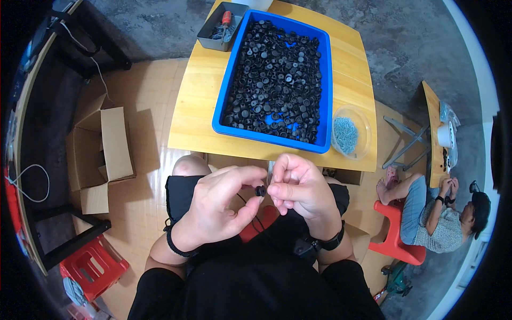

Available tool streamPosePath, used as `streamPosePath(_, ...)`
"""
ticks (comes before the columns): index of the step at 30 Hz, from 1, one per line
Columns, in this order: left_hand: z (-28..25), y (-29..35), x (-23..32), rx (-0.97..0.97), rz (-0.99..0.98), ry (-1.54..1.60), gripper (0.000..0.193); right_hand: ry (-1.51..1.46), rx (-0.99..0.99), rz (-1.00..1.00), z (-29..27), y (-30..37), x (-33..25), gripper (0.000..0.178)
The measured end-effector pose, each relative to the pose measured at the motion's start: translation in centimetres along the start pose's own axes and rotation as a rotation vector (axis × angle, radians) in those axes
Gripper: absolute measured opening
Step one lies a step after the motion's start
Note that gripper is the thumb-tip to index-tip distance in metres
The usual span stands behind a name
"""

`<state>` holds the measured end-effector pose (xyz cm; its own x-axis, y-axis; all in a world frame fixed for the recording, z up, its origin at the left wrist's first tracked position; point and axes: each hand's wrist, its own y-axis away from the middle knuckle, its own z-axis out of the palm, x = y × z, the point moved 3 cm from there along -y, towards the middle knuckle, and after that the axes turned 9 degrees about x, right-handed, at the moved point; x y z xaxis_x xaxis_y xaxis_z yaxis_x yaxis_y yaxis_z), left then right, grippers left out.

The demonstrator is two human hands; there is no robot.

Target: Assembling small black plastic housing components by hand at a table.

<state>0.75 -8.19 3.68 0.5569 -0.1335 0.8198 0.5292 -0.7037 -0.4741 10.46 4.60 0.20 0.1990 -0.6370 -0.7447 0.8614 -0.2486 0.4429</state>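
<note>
My left hand pinches a small black round knob-like part between thumb and fingertips, above my lap. Close beside it, my right hand is closed in a pinch with thumb against index finger; whatever it holds, if anything, is too small or hidden to make out. Beyond both hands, a blue tray full of similar black parts rests on the wooden table. Right of the tray's near corner stands a clear round tub containing many small silvery screws.
A grey bin with a red-handled screwdriver sits at the table's far left. An open cardboard box and a red stool are on the left floor. At right, another person sits on a red stool by a small table.
</note>
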Motion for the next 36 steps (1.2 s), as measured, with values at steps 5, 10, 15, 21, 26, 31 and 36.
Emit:
streamPosePath(5,0.3,0.6,-0.4,0.038,-0.069,0.086,0.039,0.011,-0.024,0.001,0.1,0.0,-0.2,0.019)
streamPosePath(10,0.5,0.3,0.1,0.055,-0.025,0.032,0.045,-0.086,-0.071,0.096,0.1,-0.2,0.2,0.020)
streamPosePath(15,0.8,0.4,0.2,0.052,0.053,-0.043,0.051,-0.052,-0.021,0.034,0.1,-0.2,-0.1,0.020)
streamPosePath(21,1.1,0.4,0.1,0.075,0.135,-0.143,0.054,0.293,0.180,-0.288,1.1,0.9,-0.1,0.020)
streamPosePath(26,1.2,0.6,-0.1,0.064,0.070,-0.148,0.054,0.451,0.261,-0.488,1.1,0.7,0.0,0.021)
streamPosePath(31,1.0,0.4,-0.1,0.072,0.046,-0.155,0.054,0.404,0.183,-0.403,1.3,1.0,-0.3,0.021)
streamPosePath(36,0.6,0.1,-0.3,0.032,-0.010,-0.086,0.042,0.347,0.146,-0.374,0.7,0.7,0.1,0.022)
